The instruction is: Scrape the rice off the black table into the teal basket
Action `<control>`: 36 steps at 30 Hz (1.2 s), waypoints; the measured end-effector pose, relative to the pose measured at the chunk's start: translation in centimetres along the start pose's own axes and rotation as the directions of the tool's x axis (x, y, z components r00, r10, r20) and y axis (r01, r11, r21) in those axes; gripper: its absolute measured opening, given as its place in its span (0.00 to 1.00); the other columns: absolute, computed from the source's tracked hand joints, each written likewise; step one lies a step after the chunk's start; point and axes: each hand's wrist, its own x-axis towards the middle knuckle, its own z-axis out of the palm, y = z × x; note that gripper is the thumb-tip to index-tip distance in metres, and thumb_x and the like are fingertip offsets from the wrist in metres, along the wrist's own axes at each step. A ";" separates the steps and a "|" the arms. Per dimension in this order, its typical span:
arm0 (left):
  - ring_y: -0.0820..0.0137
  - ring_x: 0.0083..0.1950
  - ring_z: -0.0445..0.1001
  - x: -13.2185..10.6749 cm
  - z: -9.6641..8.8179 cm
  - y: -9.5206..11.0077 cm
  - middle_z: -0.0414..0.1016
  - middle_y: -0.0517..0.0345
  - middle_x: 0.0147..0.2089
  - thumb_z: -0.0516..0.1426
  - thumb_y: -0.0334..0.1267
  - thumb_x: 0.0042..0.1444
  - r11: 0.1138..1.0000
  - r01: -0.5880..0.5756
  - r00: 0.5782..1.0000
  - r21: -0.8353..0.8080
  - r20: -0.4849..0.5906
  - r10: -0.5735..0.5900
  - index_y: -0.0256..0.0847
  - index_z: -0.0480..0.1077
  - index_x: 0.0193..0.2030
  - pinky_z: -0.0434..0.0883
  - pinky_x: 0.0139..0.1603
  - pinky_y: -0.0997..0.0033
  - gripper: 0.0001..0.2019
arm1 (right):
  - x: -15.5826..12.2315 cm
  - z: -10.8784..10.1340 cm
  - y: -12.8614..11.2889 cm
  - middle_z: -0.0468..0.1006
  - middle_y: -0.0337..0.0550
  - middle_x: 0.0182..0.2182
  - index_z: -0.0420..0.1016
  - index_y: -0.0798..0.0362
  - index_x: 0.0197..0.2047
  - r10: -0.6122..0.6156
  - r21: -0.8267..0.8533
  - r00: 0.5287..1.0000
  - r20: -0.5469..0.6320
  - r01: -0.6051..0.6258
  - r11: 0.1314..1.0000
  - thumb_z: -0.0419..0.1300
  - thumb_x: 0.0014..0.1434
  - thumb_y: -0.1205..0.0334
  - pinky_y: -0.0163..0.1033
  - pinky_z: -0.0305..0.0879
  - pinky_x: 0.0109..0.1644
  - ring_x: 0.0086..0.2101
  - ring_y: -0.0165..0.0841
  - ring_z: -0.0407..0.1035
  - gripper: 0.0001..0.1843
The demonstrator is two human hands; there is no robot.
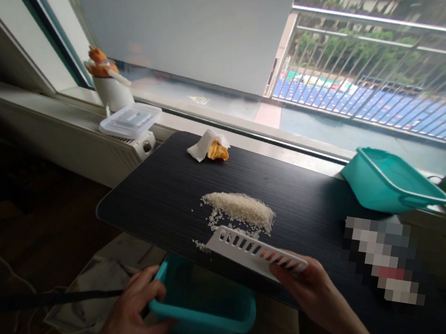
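A small heap of white rice lies on the black tabletop near its front edge, with stray grains around it. My right hand grips a white slotted plastic scraper, whose edge rests on the table just in front of the rice. My left hand is closed on the rim of a teal plastic tub, holding it below the table's front edge, under the scraper.
A second teal tub sits tilted at the table's back right. A crumpled tissue with something orange lies at the back. A clear lidded box and a white cup stand on the windowsill at left. A blurred-out object lies at right.
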 end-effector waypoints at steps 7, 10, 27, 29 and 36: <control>0.62 0.47 0.76 0.0 -0.3 -0.6 0.75 0.54 0.49 0.66 0.36 0.44 0.996 -0.067 0.995 0.065 0.084 0.061 0.43 0.68 0.26 0.75 0.45 0.69 0.09 | -0.4 -0.2 -0.6 0.86 0.44 0.40 0.83 0.53 0.46 0.023 0.024 1.000 -0.002 -0.023 0.999 0.61 0.63 0.52 0.40 0.77 0.42 0.40 0.44 0.80 0.16; 0.62 0.47 0.76 -0.2 -0.1 -0.7 0.74 0.54 0.49 0.66 0.35 0.44 0.996 -0.070 0.997 0.058 0.042 0.067 0.43 0.67 0.26 0.75 0.45 0.67 0.10 | 0.5 0.2 -0.2 0.86 0.45 0.41 0.82 0.54 0.48 0.017 0.030 1.000 -0.010 -0.016 0.999 0.60 0.63 0.51 0.41 0.76 0.42 0.40 0.45 0.79 0.18; 0.63 0.46 0.77 -0.2 -1.0 -0.8 0.75 0.55 0.47 0.65 0.33 0.44 0.994 -0.085 0.996 0.073 0.004 0.085 0.43 0.67 0.26 0.76 0.42 0.70 0.09 | 2.6 2.5 -0.9 0.86 0.43 0.41 0.82 0.53 0.49 -0.028 0.049 0.994 0.106 0.023 0.999 0.59 0.65 0.54 0.41 0.75 0.44 0.40 0.43 0.79 0.16; 0.63 0.46 0.77 -0.2 -1.0 -0.8 0.75 0.55 0.48 0.65 0.35 0.44 0.995 -0.080 0.997 0.060 -0.001 0.080 0.43 0.67 0.26 0.76 0.43 0.69 0.09 | 1.8 2.7 -1.1 0.86 0.43 0.41 0.82 0.53 0.49 -0.022 0.055 0.992 0.122 0.015 0.998 0.59 0.65 0.54 0.41 0.76 0.43 0.39 0.43 0.79 0.16; 0.62 0.47 0.76 -0.3 0.0 0.2 0.75 0.54 0.48 0.65 0.32 0.40 1.000 -0.010 1.000 0.014 0.022 0.010 0.43 0.67 0.25 0.74 0.45 0.68 0.10 | -0.5 -1.0 0.4 0.86 0.42 0.41 0.84 0.50 0.46 -0.065 -0.074 0.979 -0.193 0.051 0.996 0.63 0.60 0.57 0.41 0.76 0.47 0.42 0.45 0.80 0.13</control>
